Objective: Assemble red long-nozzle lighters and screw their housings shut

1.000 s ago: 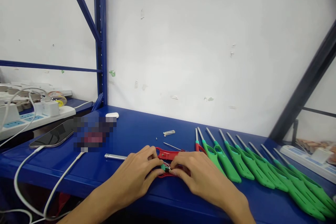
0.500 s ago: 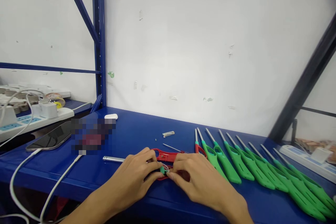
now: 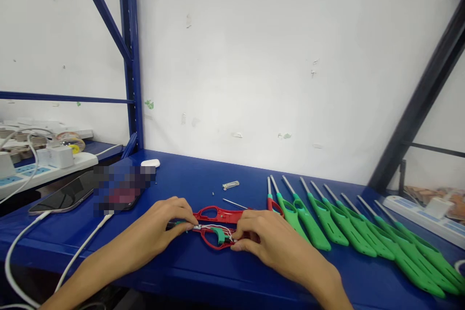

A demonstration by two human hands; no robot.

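A red utility lighter lies opened in two halves in front of me. The lower red housing half (image 3: 208, 242) holds a green trigger (image 3: 220, 236) and thin white wires (image 3: 225, 227). The other red housing half (image 3: 232, 216) lies just behind it. My left hand (image 3: 172, 223) is closed, thumb and fingertips pinching the narrow front end, where a small metallic piece shows. My right hand (image 3: 263, 236) is closed over the handle end of the lower half, near the wires; its fingertips partly hide what they grip.
A thin screwdriver (image 3: 234, 203) and a nail clipper (image 3: 231, 185) lie behind the halves. Several green utility lighters (image 3: 339, 232) are lined up at the right, beside a red-necked one (image 3: 269, 203). Phones (image 3: 67, 193) with white cables lie left; a power strip (image 3: 417, 215) sits far right.
My left hand has moved left, off the green trigger and onto the narrow front end. The trigger and wires are now exposed. The silver tube at left no longer shows. My right hand stays at the handle.
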